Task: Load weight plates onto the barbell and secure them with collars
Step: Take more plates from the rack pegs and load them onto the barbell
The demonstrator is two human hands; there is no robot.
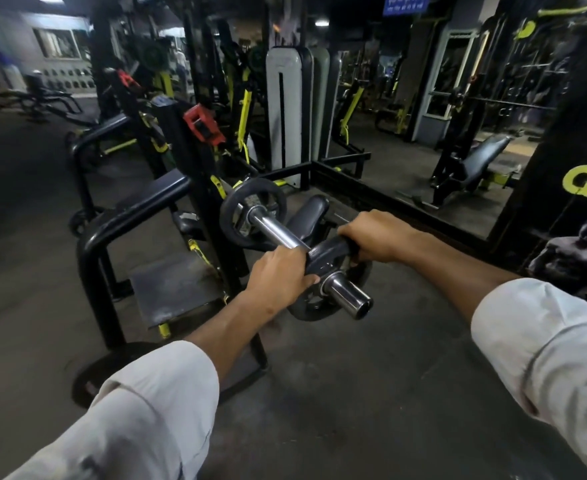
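Item: round black iron weight plate (333,252) threaded on chrome barbell sleeve (278,232), my left hand (278,275) and right hand (375,235) gripping its rim, sleeve axis running beyond both toward the seated black plate (252,211).

place: gym | evidence: barbell (278,233), weight plate (253,213), padded bench (482,157) far right, probably cable machines behind

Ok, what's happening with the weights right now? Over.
Both hands, left and right, gripping a plate on the bar's near end. One plate already further up the bar. No collar on yet. Nothing blocking.
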